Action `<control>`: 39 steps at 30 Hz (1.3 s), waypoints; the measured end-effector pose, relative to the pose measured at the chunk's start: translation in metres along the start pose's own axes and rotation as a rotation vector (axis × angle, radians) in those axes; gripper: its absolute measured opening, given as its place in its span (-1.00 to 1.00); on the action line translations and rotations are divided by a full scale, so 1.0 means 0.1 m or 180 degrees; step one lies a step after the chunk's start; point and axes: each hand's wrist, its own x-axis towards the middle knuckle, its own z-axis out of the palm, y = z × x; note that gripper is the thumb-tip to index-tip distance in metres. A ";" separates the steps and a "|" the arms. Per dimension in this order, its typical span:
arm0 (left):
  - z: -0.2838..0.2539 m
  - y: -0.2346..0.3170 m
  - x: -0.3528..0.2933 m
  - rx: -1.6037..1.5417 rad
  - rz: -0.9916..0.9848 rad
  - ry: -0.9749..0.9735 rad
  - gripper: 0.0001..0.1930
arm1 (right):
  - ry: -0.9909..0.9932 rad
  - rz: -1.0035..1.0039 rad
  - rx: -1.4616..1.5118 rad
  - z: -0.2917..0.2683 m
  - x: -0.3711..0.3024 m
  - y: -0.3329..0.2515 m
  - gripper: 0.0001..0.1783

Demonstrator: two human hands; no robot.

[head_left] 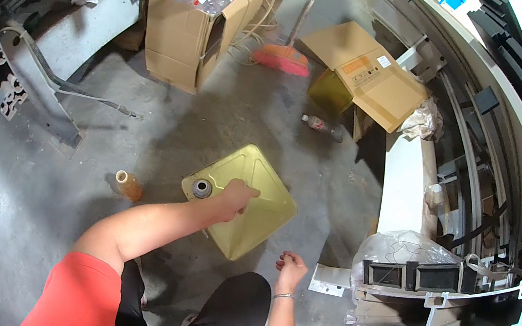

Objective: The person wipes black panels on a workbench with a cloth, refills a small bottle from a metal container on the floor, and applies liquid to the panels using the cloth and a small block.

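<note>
Tin first: a square, yellow-gold tin (247, 205) lay flat on the concrete floor (26, 206) at the centre of my view, turned like a diamond, one corner toward twelve o'clock and the opposite one toward six, between my knees. Its round spout (202, 188) sat in the corner at nine o'clock. My left hand (238, 197) rested on the upper face, just at three o'clock of that spout, fingers curled down on the metal; I could not tell whether they gripped anything or merely pressed. My right hand (291, 265) hung loosely half-curled and empty beside the tin's five o'clock edge, near but not touching. So the left was the nearer hand, already on the tin, with the spout directly beside it. A small amber bottle (129, 186) stood on the floor at nine o'clock, apart from the tin. A cardboard box (181, 39) of plastic bottles stood far off at eleven, a broom (282, 59) at twelve.
</note>
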 end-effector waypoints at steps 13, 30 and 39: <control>-0.10 -0.29 -0.47 0.0876 -0.0218 -0.0419 -0.79 | -0.0317 0.0712 0.0106 0.09 0.71 0.61 -0.73; -0.36 -0.23 -1.42 0.3215 0.0690 -0.1080 -0.57 | -0.2052 0.1549 -0.1023 0.28 0.61 1.33 -0.60; -0.65 0.11 -2.04 0.3155 0.0587 -0.1195 -0.55 | -0.1815 0.1768 -0.0994 0.62 0.17 1.24 -0.47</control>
